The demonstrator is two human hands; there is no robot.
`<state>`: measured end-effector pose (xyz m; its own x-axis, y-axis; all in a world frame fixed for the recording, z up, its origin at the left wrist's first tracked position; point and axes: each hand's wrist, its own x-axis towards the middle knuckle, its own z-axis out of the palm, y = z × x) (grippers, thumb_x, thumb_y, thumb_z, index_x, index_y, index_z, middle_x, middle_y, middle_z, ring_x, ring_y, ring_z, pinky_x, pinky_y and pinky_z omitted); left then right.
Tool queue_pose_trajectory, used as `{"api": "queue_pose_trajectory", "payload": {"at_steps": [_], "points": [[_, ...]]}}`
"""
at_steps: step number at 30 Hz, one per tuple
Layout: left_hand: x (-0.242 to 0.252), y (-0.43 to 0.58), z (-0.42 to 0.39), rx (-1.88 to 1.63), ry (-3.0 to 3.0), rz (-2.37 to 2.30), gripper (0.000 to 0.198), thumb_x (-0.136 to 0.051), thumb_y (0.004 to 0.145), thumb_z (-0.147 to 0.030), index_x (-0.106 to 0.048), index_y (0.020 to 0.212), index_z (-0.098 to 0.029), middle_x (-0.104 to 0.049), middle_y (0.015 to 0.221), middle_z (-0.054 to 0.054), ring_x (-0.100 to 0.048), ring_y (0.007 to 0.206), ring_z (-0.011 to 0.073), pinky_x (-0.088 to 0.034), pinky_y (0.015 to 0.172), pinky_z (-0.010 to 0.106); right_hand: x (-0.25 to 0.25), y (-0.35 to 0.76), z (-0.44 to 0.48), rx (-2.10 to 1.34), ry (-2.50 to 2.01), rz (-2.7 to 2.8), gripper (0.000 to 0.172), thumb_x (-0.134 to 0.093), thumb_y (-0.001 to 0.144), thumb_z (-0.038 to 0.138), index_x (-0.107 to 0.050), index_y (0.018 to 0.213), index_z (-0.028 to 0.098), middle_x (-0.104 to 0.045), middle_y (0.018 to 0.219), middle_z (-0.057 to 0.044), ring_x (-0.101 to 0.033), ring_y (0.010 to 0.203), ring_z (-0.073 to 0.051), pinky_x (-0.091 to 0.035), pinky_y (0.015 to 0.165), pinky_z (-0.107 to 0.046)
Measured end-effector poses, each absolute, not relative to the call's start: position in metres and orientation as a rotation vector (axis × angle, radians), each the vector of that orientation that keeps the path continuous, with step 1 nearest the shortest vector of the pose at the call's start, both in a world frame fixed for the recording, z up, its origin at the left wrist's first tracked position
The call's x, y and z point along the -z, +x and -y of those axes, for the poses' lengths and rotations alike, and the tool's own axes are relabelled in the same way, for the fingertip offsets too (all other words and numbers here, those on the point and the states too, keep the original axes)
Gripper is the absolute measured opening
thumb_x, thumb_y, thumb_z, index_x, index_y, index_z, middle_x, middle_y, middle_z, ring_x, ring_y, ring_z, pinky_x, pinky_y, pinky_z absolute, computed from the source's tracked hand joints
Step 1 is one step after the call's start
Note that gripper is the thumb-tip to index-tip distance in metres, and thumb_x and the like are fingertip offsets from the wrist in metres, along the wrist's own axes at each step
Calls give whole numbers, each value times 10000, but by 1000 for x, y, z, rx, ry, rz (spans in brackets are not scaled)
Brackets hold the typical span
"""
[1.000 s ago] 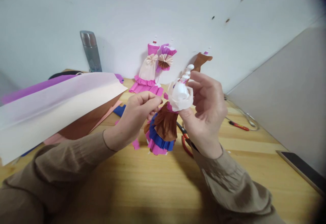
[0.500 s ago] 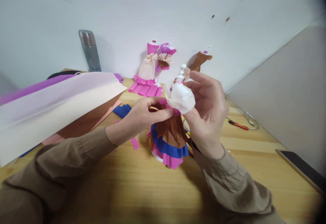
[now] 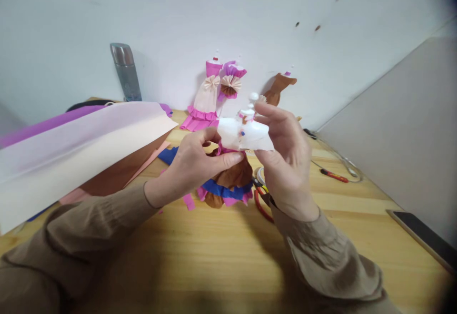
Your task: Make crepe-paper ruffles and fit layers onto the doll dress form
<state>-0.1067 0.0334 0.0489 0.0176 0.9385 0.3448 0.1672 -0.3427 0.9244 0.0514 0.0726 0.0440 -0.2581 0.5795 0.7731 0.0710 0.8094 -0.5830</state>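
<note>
1) Dressed mannequin (image 3: 244, 134) was held mid-dial
2) Left hand (image 3: 194, 161), eight o'clock, pinched its waist, fingers nearly closed
3) Right hand (image 3: 287, 166), three o'clock, cupped its shoulder, fingers half curled, grip unclear
4) Scissors (image 3: 257, 198) lay at five
5) Flask (image 3: 126, 72) stood at ten

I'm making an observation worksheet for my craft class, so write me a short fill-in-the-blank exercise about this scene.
The left hand and right hand hold a figure whose round top knob is ____.
The ruffle directly below its brown skirt layer is ____.
Near the wall, the rightmost figure wears a dress coloured ____.
In the picture, the bottle stands to the ____ of every figure.
Missing words: white; blue; brown; left.
</note>
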Motion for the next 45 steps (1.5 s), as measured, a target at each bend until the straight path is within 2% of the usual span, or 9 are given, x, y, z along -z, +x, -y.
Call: {"api": "queue_pose_trajectory", "payload": {"at_steps": [6,11,17,23,26,31,37,41,45], "points": [[-45,-107,-36,-1411,1592,-1193,275,-736,688,-316,-599,846,-138,-693,935,84,-631,854,198,-499,774,321,-49,53,-67,-453,-535,1828,515,-620,831,498,-503,1293,302,-593,1210,-77,-595,1129,-294,-566,836,-448],[-44,-108,-37,-1419,1607,-1171,262,-740,706,-326,-582,826,-155,-684,918,69,-620,864,185,-489,768,300,-52,54,-63,-391,-539,1764,495,-515,863,570,-523,1290,319,-585,1259,-72,-576,1193,-332,-555,858,-495],[-43,-106,-35,-1397,1669,-1191,272,-747,707,-339,-586,827,-155,-676,904,58,-601,796,163,-463,703,277,-55,59,-65,-486,-541,1612,261,-518,925,422,-679,1068,274,-674,1095,-76,-642,1029,-283,-541,833,-474],[-45,-105,-32,-1362,1763,-1253,315,-776,682,-357,-590,832,-151,-667,903,55,-586,783,162,-454,710,286,-61,61,-65,-467,-479,1702,116,-614,888,305,-720,935,293,-698,1049,-35,-630,1060,-253,-526,906,-459],[-47,-106,-31,-1363,1791,-1241,318,-767,690,-380,-588,833,-160,-652,872,41,-579,797,165,-451,716,283,-62,64,-66,-528,-490,1698,119,-619,886,277,-724,934,307,-698,1057,-21,-636,1051,-247,-527,905,-468],[-57,-108,-27,-1295,1792,-1200,240,-679,760,-348,-595,890,-164,-614,820,17,-570,788,163,-447,739,290,-61,70,-71,-636,-537,1710,135,-628,886,329,-733,970,307,-708,1082,-13,-638,1073,-243,-508,947,-468],[-67,-114,-26,-1176,1708,-887,174,-567,824,-294,-638,929,-174,-655,991,49,-590,981,214,-464,844,318,-61,72,-74,-715,-482,1738,157,-632,888,339,-733,1007,329,-722,1078,-2,-651,1071,-237,-510,951,-464],[-63,-116,-30,-1155,1661,-679,213,-570,861,-276,-645,1042,-192,-661,1068,40,-597,1053,211,-466,910,315,-61,72,-73,-634,-472,1775,186,-609,907,301,-739,1040,314,-713,1128,-21,-625,1137,-242,-472,1015,-482],[-58,-113,-31,-1152,1566,-675,342,-641,843,-299,-609,1156,-167,-659,1117,75,-606,1048,222,-489,894,325,-59,67,-70,-532,-499,1766,256,-605,907,251,-683,1141,319,-684,1176,-18,-629,1132,-227,-532,922,-440]]}}
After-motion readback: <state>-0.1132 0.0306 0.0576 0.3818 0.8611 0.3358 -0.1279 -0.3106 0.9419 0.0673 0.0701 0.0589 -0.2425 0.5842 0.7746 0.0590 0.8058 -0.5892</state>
